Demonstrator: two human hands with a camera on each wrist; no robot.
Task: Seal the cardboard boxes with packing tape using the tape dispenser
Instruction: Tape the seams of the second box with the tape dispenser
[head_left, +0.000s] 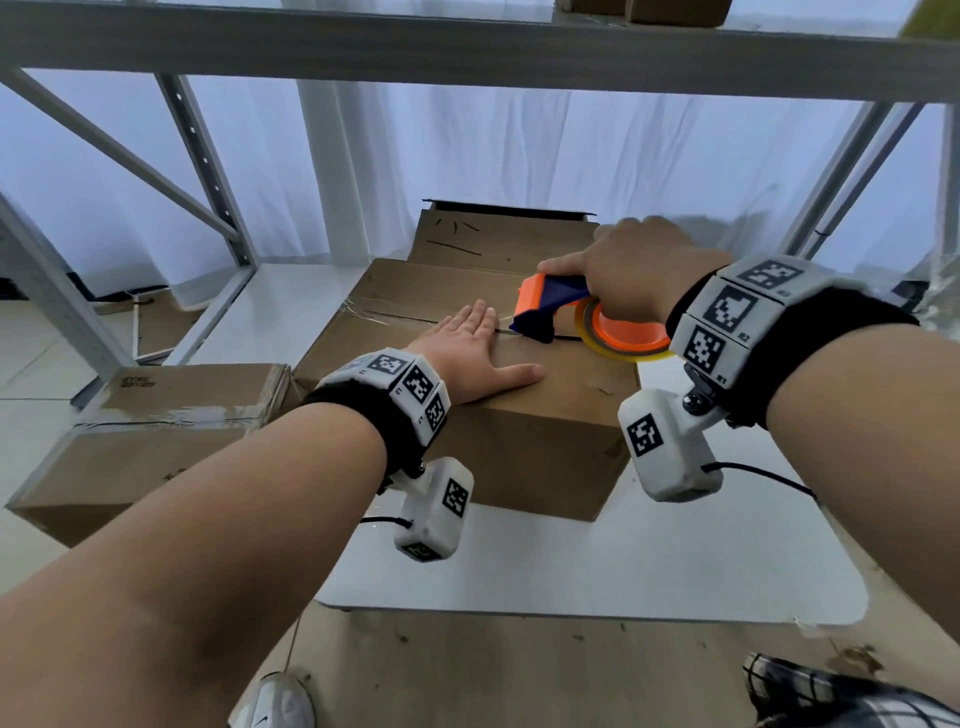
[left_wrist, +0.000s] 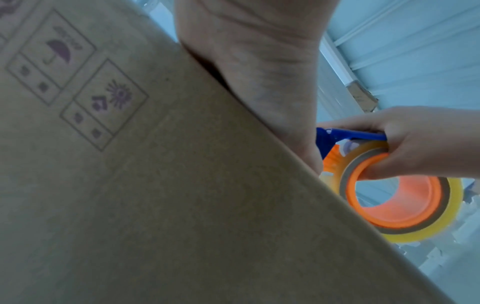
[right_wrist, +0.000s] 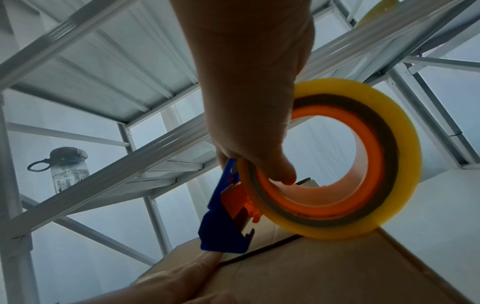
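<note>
From the head view, a cardboard box (head_left: 519, 415) sits on the white surface (head_left: 623, 561); the left hand (head_left: 472, 353) lies flat, fingers straight, across its top seam, while the right hand (head_left: 634, 275) grips the blue-and-orange tape dispenser (head_left: 550, 306) set on that seam. Another taped box (head_left: 156, 441) stands to the left. The left wrist view shows the box side with printed handling symbols (left_wrist: 78, 82). The right wrist view shows fingers curled through the yellow tape roll (right_wrist: 363, 205) and a water bottle (right_wrist: 67, 168) on a shelf.
</note>
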